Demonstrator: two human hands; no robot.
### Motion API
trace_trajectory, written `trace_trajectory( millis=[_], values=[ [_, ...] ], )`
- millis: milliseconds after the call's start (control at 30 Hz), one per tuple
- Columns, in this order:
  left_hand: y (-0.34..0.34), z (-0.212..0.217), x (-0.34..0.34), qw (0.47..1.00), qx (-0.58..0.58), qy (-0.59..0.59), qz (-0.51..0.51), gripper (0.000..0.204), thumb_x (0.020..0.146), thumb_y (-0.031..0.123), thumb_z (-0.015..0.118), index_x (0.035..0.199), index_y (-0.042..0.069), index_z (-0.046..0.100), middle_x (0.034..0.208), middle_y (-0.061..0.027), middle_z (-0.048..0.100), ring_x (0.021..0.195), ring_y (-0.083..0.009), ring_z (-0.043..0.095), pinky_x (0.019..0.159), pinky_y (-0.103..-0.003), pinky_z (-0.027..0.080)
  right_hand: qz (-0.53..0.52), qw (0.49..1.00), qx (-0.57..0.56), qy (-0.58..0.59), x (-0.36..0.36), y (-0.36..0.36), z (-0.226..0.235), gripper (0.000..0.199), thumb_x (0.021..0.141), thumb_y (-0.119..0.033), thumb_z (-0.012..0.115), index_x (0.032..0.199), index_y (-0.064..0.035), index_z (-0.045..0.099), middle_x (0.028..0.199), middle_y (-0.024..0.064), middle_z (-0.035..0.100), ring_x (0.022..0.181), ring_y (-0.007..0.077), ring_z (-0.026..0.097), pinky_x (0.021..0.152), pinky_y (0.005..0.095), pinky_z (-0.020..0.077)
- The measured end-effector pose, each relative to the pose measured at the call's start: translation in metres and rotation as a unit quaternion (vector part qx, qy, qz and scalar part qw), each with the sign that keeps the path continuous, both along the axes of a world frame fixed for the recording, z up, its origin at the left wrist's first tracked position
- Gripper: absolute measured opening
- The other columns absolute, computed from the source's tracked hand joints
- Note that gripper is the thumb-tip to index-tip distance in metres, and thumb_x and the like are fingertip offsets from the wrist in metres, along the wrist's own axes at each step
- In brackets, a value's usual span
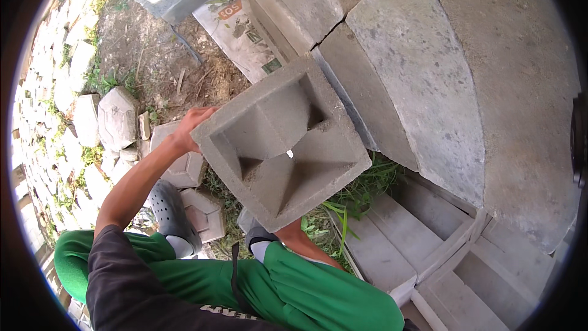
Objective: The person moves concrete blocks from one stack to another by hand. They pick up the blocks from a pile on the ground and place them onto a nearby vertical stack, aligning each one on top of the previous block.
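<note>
A square grey concrete block [263, 119] with angled recesses and a small hole near its middle is held tilted in front of me. My left hand [193, 125] is closed around its left edge, with the fingertips partly hidden behind the rim. From below, my right hand [290, 231] reaches to the near edge of the block; its fingers are hidden beneath it. The block's far right side lies close against a stack of concrete pieces [361, 92]; I cannot tell whether they touch.
More hollow concrete blocks [392, 233] stand at the lower right, beside green grass [367, 181]. A white printed sack [229, 30] lies beyond the block. Hexagonal pavers [119, 116] and loose stones sit at the left. My grey clogs [171, 211] are on the ground below.
</note>
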State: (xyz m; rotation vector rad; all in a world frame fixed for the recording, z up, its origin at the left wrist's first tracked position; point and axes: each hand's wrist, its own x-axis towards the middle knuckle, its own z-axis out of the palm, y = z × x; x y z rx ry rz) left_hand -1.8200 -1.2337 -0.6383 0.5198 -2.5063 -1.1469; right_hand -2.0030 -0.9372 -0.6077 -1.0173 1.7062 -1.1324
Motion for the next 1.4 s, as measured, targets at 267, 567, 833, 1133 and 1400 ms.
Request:
trace_trajectory(
  millis=[267, 567, 833, 1133, 1400],
  values=[
    [0.001, 0.014, -0.009, 1.0, -0.009, -0.005, 0.005, 0.069, 0.059, 0.035, 0.074, 0.115, -0.001, 0.055, 0.095, -0.0187, 0.064, 0.079, -0.0359, 0.064, 0.071, -0.041, 0.051, -0.051, 0.998, -0.009, -0.018, -0.001, -0.004, 0.005, 0.064, 0.066, -0.022, 0.08, 0.118, -0.0013, 0.049, 0.108, 0.015, 0.054, 0.097, 0.03, 0.055, 0.084, 0.0413, 0.0434],
    [0.003, 0.022, -0.019, 0.999, 0.001, 0.003, 0.047, 0.061, 0.061, 0.025, 0.072, 0.114, 0.0, 0.056, 0.099, -0.018, 0.064, 0.084, -0.0347, 0.064, 0.074, -0.041, 0.051, -0.077, 0.996, -0.029, 0.016, -0.006, -0.004, 0.005, 0.066, 0.065, -0.023, 0.082, 0.118, -0.0016, 0.049, 0.107, 0.0146, 0.055, 0.096, 0.0302, 0.055, 0.083, 0.0414, 0.0433],
    [0.0, 0.028, -0.034, 0.997, -0.06, 0.03, 0.023, 0.059, 0.07, 0.019, 0.066, 0.124, 0.001, 0.053, 0.116, -0.0165, 0.061, 0.096, -0.0356, 0.061, 0.082, -0.043, 0.05, -0.057, 0.997, -0.038, 0.039, -0.01, -0.004, 0.006, 0.068, 0.066, -0.024, 0.081, 0.121, -0.0027, 0.048, 0.109, 0.0146, 0.055, 0.098, 0.0324, 0.055, 0.086, 0.0436, 0.0422],
    [0.005, 0.032, -0.031, 0.99, -0.135, 0.025, 0.018, 0.071, 0.061, 0.016, 0.071, 0.128, 0.001, 0.052, 0.106, -0.0134, 0.065, 0.09, -0.032, 0.064, 0.075, -0.04, 0.053, -0.047, 0.994, -0.028, 0.097, -0.016, -0.007, 0.014, 0.06, 0.066, -0.027, 0.08, 0.116, -0.0064, 0.054, 0.11, 0.0123, 0.058, 0.1, 0.0289, 0.058, 0.086, 0.0404, 0.0445],
    [0.007, 0.041, -0.035, 0.992, -0.117, 0.016, 0.05, 0.093, 0.051, 0.02, 0.08, 0.137, 0.013, 0.044, 0.107, -0.0119, 0.065, 0.091, -0.0273, 0.064, 0.076, -0.039, 0.054, -0.059, 0.994, 0.05, 0.073, -0.018, -0.001, 0.002, 0.061, 0.064, -0.023, 0.081, 0.116, -0.0051, 0.054, 0.108, 0.0121, 0.06, 0.098, 0.0269, 0.059, 0.084, 0.0396, 0.0461]
  ],
)
